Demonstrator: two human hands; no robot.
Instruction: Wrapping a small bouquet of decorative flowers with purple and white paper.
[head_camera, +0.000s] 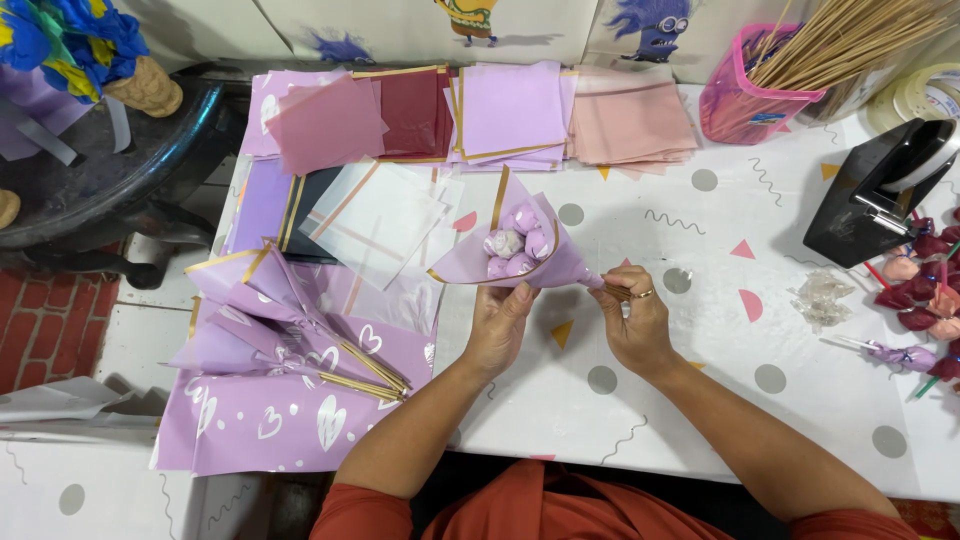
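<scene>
Looking down from the head camera, I see both forearms reach forward from orange sleeves, elbows bent inward so the hands meet over the table. My left hand (497, 325) is cupped, fingers curled up under the wide end of a small lilac paper cone bouquet with a gold edge (515, 250), which holds a cluster of pale purple and white round flowers. My right hand (632, 320), ring on one finger, is pinched shut on the cone's narrow twisted tip, thumb and fingers closed around it. The bouquet sits just above the table, between the two hands, tilted with its open mouth up and to the left.

Below lies a white tablecloth with grey dots and coloured triangles (720, 400). Left of my left arm rest finished lilac cones on wooden sticks (290, 330) upon purple heart-printed paper. Farther off, stacks of square wrapping sheets in lilac, maroon and pink (470, 115) line the back. At far right stand a black tape dispenser (875, 195) and a pink basket of wooden skewers (760, 95)
</scene>
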